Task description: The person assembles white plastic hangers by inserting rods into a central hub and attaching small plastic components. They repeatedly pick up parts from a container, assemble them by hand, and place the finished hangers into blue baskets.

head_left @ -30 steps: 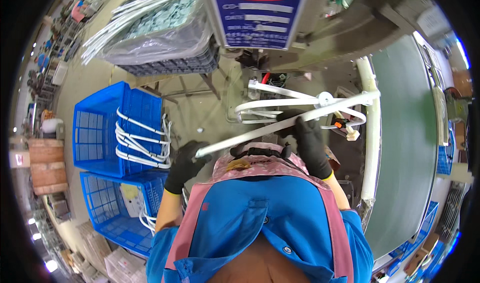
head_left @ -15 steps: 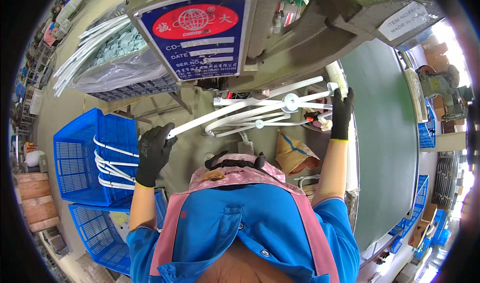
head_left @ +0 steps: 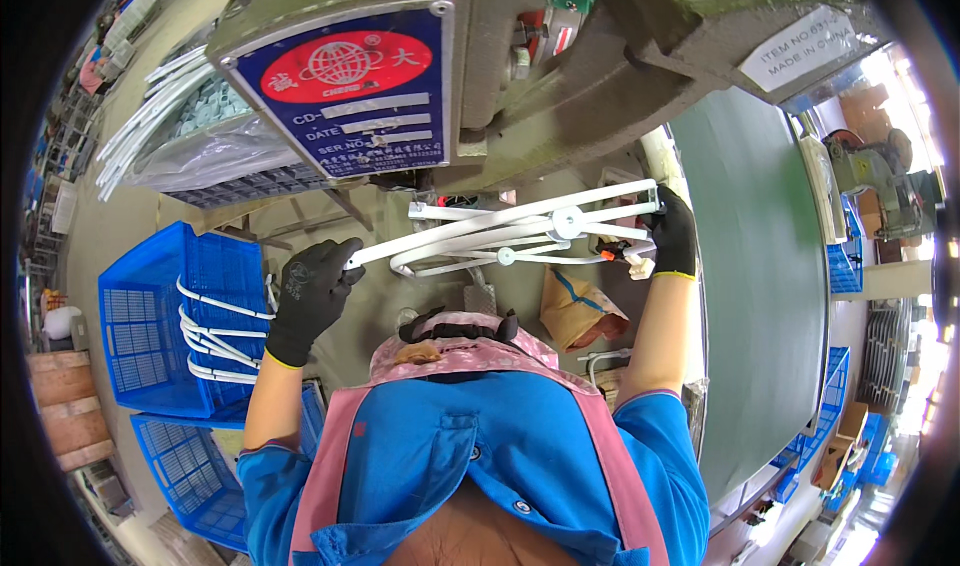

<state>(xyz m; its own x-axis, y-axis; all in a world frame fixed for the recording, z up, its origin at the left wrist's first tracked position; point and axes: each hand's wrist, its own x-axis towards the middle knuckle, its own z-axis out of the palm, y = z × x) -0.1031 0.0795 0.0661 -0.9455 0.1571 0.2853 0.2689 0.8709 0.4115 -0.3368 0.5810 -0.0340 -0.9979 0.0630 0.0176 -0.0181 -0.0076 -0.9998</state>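
A white metal tube frame (head_left: 480,234) spans the space between my two black-gloved hands, below a large machine head. Its bent tubes lie close together, with a round joint disc (head_left: 568,223) toward the right and a smaller disc (head_left: 506,256) below it. My left hand (head_left: 318,291) is closed around the left end of the long upper tube; a small hole shows near that end. At the opposite end, my right hand (head_left: 675,231) grips the frame where the tubes come together, its fingers partly hidden behind them.
The olive machine head (head_left: 505,66) overhangs the frame. Left stand blue crates (head_left: 150,316), one holding bent white tubes (head_left: 220,341). Behind them is a plastic-lined bin (head_left: 235,156) of grey parts. A green belt surface (head_left: 755,296) runs along the right. Below the frame sits a tan sack (head_left: 580,311).
The upper tube has come down nearer the other tubes at its right end. My right hand has moved slightly down, and the whole view has shifted a little.
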